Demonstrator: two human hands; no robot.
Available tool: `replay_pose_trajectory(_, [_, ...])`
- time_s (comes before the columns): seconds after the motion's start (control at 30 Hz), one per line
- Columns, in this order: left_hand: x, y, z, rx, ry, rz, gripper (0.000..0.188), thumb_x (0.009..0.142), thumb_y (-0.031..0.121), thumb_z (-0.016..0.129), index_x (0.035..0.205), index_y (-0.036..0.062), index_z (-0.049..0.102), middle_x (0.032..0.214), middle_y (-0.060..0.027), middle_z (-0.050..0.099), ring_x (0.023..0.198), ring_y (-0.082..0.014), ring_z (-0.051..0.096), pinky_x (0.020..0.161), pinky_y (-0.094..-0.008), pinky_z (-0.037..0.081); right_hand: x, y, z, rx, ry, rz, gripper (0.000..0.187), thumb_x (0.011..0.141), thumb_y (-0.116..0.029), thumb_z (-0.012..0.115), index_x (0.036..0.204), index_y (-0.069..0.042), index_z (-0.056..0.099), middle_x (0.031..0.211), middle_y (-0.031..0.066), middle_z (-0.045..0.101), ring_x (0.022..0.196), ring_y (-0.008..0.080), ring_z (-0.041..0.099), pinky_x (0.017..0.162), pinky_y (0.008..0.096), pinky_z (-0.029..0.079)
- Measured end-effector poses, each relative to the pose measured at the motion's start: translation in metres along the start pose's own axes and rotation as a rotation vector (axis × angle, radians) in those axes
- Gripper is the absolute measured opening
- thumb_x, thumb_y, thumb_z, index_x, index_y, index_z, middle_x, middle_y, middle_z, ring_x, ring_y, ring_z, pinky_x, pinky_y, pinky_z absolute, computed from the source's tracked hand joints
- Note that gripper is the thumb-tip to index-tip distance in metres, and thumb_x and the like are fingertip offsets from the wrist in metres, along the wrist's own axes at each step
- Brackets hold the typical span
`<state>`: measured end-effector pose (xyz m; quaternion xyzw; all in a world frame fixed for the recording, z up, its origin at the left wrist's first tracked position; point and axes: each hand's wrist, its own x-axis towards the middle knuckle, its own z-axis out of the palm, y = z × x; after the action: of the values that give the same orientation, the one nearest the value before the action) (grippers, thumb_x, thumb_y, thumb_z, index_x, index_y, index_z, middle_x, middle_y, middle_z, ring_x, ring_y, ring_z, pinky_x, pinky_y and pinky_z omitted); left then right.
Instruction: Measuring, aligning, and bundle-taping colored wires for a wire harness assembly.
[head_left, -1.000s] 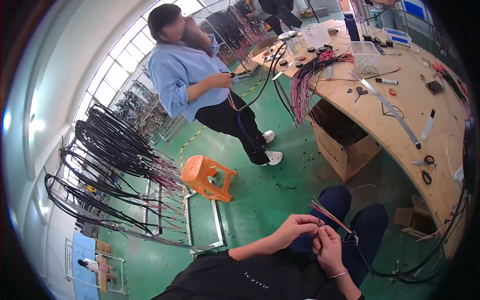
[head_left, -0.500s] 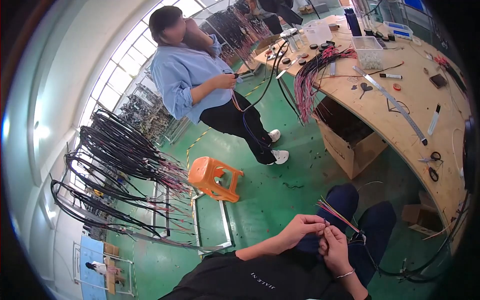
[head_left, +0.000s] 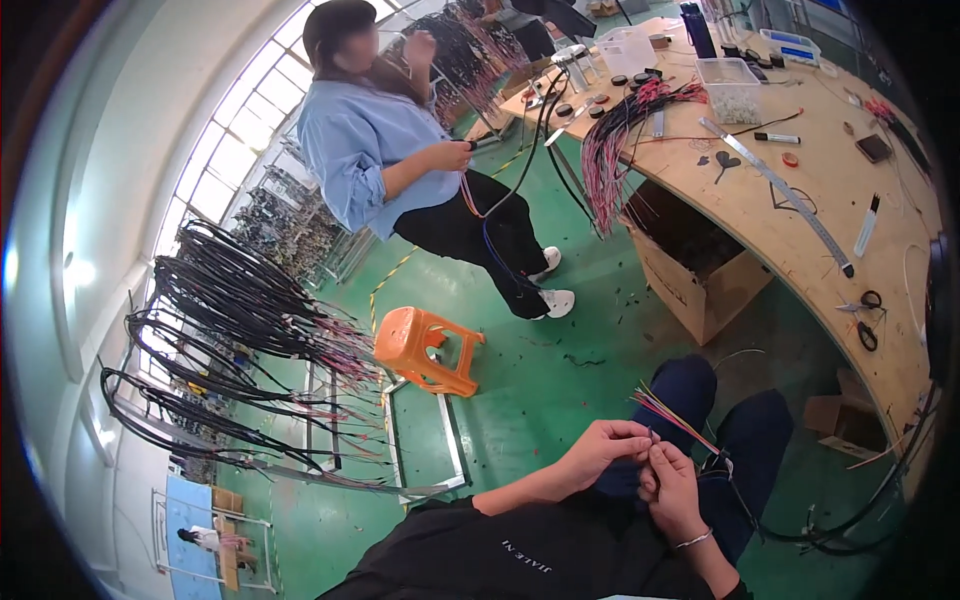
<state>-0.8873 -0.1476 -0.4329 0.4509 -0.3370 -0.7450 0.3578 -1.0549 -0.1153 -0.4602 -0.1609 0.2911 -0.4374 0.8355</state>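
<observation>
My left hand point(head_left: 612, 452) and my right hand point(head_left: 672, 490) meet above my lap, fingertips almost touching. Both are closed in a pinch around something tiny and dark; its kind is too small to make out. Just beyond the fingers, a fan of thin coloured wires point(head_left: 672, 412) lies across my knees. These wires come out of a black cable point(head_left: 745, 515), which runs off to the lower right. A bracelet circles my right wrist.
The wooden table point(head_left: 740, 190) curves along the right, bearing scissors point(head_left: 868, 320), a steel ruler point(head_left: 785, 200) and a wire bundle point(head_left: 620, 140). Below stands a cardboard box point(head_left: 700, 300). An orange stool point(head_left: 425, 350), a co-worker in blue point(head_left: 370, 150) and hanging black cables point(head_left: 230, 290) are farther left.
My hands stay pinched together in nearly the same place. The co-worker's raised hand has moved away from the head. The whole view has shifted slightly.
</observation>
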Motion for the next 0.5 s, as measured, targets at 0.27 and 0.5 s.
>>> replay_pose_trajectory(0.27, [0.0018,-0.0039,-0.0041,-0.013,-0.016,-0.015,0.017,0.093,0.008,0.063,0.106,-0.0024,0.065,0.087,-0.0006,0.062,0.081,-0.0071,0.058,0.079,-0.0218,0.048,0.0023,0.0026,0.0008,0.014,0.014,-0.012,0.021,0.101,-0.02,0.05,0.091,-0.005,0.059,0.058,-0.003,0.045,0.047,0.0054,0.037,0.043,0.0212,0.026])
replay_pose_trajectory(0.5, [0.0028,-0.0061,-0.0061,-0.033,0.01,-0.036,0.018,0.092,0.01,0.064,0.105,-0.0023,0.066,0.089,-0.0024,0.065,0.08,-0.0073,0.058,0.076,-0.0218,0.049,0.0033,0.0013,0.0013,0.012,0.015,-0.006,0.021,0.101,-0.02,0.049,0.09,-0.005,0.059,0.058,-0.0032,0.044,0.047,0.0057,0.034,0.044,0.0225,0.025])
